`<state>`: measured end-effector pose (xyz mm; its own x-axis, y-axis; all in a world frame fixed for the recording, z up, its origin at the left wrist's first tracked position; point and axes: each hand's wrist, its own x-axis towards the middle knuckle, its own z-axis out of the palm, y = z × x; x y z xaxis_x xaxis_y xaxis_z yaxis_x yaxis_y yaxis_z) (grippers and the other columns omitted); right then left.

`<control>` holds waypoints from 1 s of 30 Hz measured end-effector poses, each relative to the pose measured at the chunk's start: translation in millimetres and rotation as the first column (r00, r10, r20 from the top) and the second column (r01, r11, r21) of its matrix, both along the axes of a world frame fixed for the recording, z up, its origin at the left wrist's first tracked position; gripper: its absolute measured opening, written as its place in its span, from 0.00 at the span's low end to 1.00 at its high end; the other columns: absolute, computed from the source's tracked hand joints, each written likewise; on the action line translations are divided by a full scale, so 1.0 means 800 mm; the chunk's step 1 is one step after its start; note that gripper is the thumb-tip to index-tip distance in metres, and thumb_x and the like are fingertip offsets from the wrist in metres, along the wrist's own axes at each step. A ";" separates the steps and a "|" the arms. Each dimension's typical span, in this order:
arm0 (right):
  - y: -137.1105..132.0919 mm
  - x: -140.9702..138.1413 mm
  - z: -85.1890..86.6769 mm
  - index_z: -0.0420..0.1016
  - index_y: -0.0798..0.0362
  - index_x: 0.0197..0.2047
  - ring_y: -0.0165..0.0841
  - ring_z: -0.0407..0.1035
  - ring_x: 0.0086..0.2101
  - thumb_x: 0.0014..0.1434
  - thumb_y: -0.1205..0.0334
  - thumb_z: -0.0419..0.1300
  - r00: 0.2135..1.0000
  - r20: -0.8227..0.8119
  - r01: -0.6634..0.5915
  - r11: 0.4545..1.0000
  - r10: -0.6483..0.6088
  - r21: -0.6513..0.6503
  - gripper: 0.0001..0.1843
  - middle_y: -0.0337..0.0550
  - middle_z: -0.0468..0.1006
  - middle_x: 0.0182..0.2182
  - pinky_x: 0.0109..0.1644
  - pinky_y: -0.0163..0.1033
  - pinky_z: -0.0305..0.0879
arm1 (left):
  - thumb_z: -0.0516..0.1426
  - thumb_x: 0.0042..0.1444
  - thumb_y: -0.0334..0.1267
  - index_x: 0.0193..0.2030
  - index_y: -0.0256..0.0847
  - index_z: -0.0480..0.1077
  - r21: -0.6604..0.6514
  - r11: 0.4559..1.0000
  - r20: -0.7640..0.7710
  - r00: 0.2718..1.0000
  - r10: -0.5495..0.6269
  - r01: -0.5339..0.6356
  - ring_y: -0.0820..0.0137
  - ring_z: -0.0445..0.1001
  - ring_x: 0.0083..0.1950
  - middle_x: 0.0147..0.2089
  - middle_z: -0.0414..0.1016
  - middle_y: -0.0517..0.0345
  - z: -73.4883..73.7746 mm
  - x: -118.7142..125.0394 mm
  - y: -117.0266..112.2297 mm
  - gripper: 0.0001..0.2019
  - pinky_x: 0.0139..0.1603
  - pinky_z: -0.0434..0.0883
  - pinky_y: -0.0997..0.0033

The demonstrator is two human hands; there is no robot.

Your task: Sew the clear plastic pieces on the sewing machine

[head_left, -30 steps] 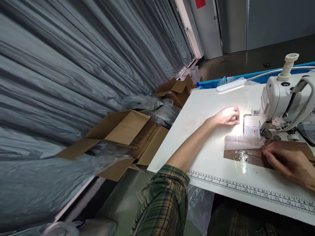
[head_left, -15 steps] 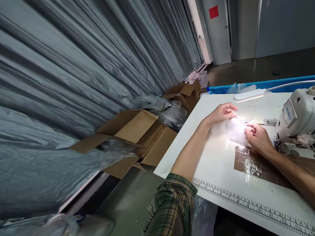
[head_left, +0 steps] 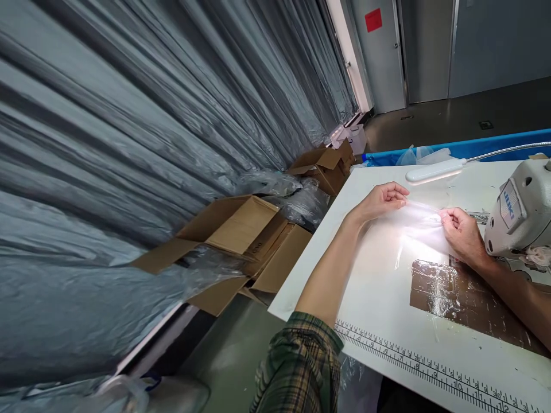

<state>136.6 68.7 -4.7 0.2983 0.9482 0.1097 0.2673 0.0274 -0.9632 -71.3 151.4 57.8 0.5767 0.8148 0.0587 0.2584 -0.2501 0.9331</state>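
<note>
White tabletop (head_left: 379, 281) spreads beneath both hands, and directly between their fingers is a thin, sheer white material (head_left: 424, 222), washed bright by light. Its left end is at the fingertips of the left hand (head_left: 385, 199) – thumb and index finger brought narrowly together on it, the other fingers loosely curled. At its other end, the right hand (head_left: 462, 232) has thumb and fingers pinched tightly on the edge. Whether the material's lower part touches the table, I cannot tell. Just beyond the fingers is a slim white lamp (head_left: 434, 170) on a flexible metal neck. Right of the right-hand fingers stands a white sewing machine (head_left: 519, 212) marked JUKI, partly behind that wrist. Nearer the wearer than the fingers lies a shiny brown patch (head_left: 434, 289), part of it under the right forearm; nearer still, a printed ruler scale (head_left: 408, 362) follows the table's front edge. Well left of the left-hand fingers, past the table, are open cardboard boxes (head_left: 243, 223) with clear plastic – and a grey curtain (head_left: 150, 126) behind them.
</note>
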 end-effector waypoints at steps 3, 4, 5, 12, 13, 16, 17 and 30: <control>-0.001 0.002 0.000 0.76 0.53 0.36 0.41 0.75 0.39 0.56 0.61 0.53 0.999 0.034 0.016 1.000 -0.015 -0.022 0.11 0.47 0.82 0.36 0.49 0.48 0.70 | 0.63 0.50 0.35 0.47 0.36 0.73 0.023 0.999 -0.012 0.999 -0.032 0.032 0.71 0.76 0.44 0.42 0.79 0.53 0.001 -0.002 0.000 0.16 0.48 0.70 0.70; -0.002 0.002 0.001 0.77 0.53 0.37 0.42 0.75 0.41 0.56 0.61 0.53 0.999 0.045 0.020 0.999 -0.018 -0.029 0.12 0.47 0.82 0.38 0.49 0.48 0.70 | 0.63 0.49 0.34 0.47 0.36 0.73 0.026 0.999 -0.016 0.999 -0.047 0.047 0.70 0.76 0.45 0.43 0.79 0.53 0.002 -0.003 0.000 0.17 0.49 0.70 0.69; -0.003 0.002 0.002 0.77 0.52 0.37 0.42 0.75 0.41 0.56 0.62 0.52 0.998 0.055 0.020 0.999 -0.018 -0.035 0.13 0.47 0.82 0.39 0.50 0.48 0.70 | 0.63 0.48 0.33 0.47 0.36 0.73 0.026 0.998 -0.019 0.998 -0.061 0.061 0.70 0.76 0.46 0.43 0.79 0.53 0.002 -0.004 0.000 0.18 0.50 0.70 0.69; -0.003 0.004 0.007 0.79 0.54 0.40 0.42 0.75 0.43 0.57 0.62 0.49 0.991 0.134 0.010 0.998 -0.002 -0.058 0.17 0.49 0.81 0.40 0.50 0.46 0.71 | 0.65 0.49 0.36 0.47 0.36 0.73 0.039 0.999 -0.031 0.999 -0.029 0.030 0.68 0.75 0.47 0.42 0.77 0.53 0.000 0.001 -0.001 0.18 0.52 0.70 0.66; -0.002 0.004 0.007 0.79 0.55 0.41 0.42 0.75 0.43 0.57 0.63 0.49 0.989 0.150 0.004 0.998 0.005 -0.059 0.18 0.50 0.81 0.41 0.50 0.46 0.71 | 0.64 0.50 0.37 0.47 0.36 0.73 0.039 0.999 -0.032 0.999 -0.007 0.008 0.69 0.75 0.45 0.41 0.77 0.54 -0.001 0.003 -0.001 0.16 0.52 0.70 0.66; -0.007 -0.001 0.014 0.77 0.60 0.49 0.45 0.73 0.46 0.60 0.63 0.48 0.978 0.209 -0.005 0.998 0.017 -0.060 0.21 0.57 0.79 0.46 0.54 0.51 0.70 | 0.62 0.53 0.37 0.45 0.35 0.73 0.055 0.998 -0.058 0.998 0.037 -0.034 0.71 0.75 0.42 0.37 0.75 0.57 -0.002 0.008 -0.003 0.13 0.50 0.70 0.67; -0.013 -0.005 0.017 0.76 0.62 0.52 0.48 0.72 0.49 0.60 0.62 0.49 0.970 0.243 -0.005 0.999 0.017 -0.051 0.22 0.60 0.78 0.48 0.56 0.54 0.69 | 0.62 0.54 0.37 0.45 0.36 0.73 0.072 0.997 -0.076 0.996 0.045 -0.040 0.71 0.74 0.41 0.36 0.75 0.57 -0.002 0.010 -0.005 0.12 0.49 0.70 0.68; -0.215 0.081 -0.040 0.70 0.49 0.64 0.45 0.71 0.52 0.68 0.57 0.51 0.422 0.906 -0.725 0.609 0.025 0.321 0.23 0.52 0.79 0.51 0.53 0.49 0.74 | 0.57 0.53 0.35 0.40 0.39 0.76 0.146 0.958 -0.527 0.839 -0.136 0.247 0.68 0.73 0.35 0.34 0.78 0.57 -0.018 0.064 0.006 0.09 0.36 0.67 0.72</control>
<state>201.1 -103.0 -36.9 -0.6214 0.4981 0.6048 0.6172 0.7867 -0.0138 -19.9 155.8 43.5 0.7136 0.6873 -0.1356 0.6072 -0.5103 0.6090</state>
